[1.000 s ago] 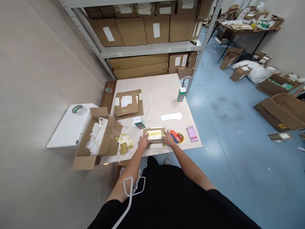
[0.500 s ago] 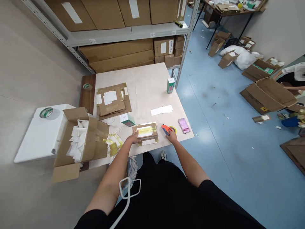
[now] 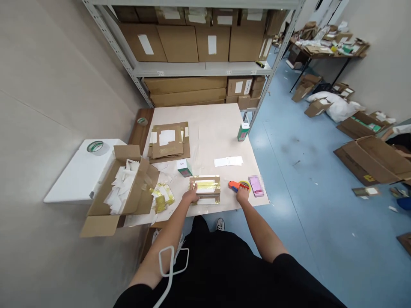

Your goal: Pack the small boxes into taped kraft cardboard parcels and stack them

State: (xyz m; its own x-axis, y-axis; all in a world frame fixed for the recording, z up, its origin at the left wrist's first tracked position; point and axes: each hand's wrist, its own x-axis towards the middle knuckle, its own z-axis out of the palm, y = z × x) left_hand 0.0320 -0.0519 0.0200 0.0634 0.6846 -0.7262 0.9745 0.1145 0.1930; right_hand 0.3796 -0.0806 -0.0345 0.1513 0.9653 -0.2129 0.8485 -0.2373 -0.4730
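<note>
My left hand (image 3: 191, 195) is closed on the left edge of a small flat cardboard box (image 3: 206, 185), which has clear yellowish tape over its top. The box lies on layered cardboard near the table's front edge. To the right, my right hand (image 3: 243, 194) grips an orange and blue tape dispenser (image 3: 235, 185) with a yellow roll, low at the tabletop. A pink item (image 3: 256, 185), partly blurred, lies just right of it. Behind the box are white paper strips (image 3: 228, 161) and a green-and-white carton (image 3: 184, 168).
An open carton (image 3: 144, 188) of white paper and a crumpled pile of tape and labels (image 3: 162, 197) sit left. Flattened cardboard (image 3: 173, 150) lies behind. Another green carton (image 3: 243, 131) stands at the far right corner. Metal shelving (image 3: 180, 68) rises behind the table (image 3: 212, 128).
My view has tilted up and shifted left, so more shelving shows. Both hands keep their holds on the cardboard box and the tape dispenser, with little visible movement across the table.
</note>
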